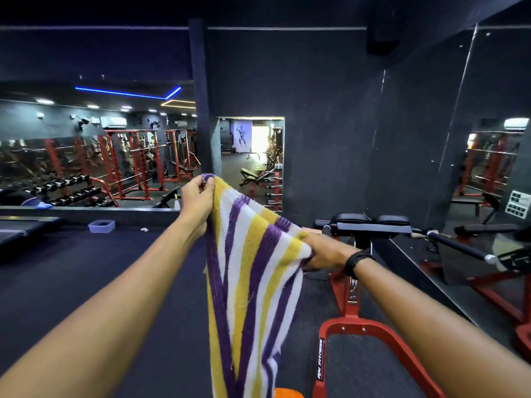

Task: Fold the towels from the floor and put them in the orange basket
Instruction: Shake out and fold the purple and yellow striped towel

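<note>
Two hands, left and right, grip one striped towel.

Your right hand's fingertips buried in towel folds, towel's lower end cut by bottom edge, orange basket mostly out of frame.

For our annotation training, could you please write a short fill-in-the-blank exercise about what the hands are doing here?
1. Both hands grip a towel striped purple, white and ____.
2. The ____ hand holds its corner higher than the other hand.
3. A black band sits on the ____ wrist.
4. The gym machine's metal frame is painted ____.

Missing words: yellow; left; right; red
</note>
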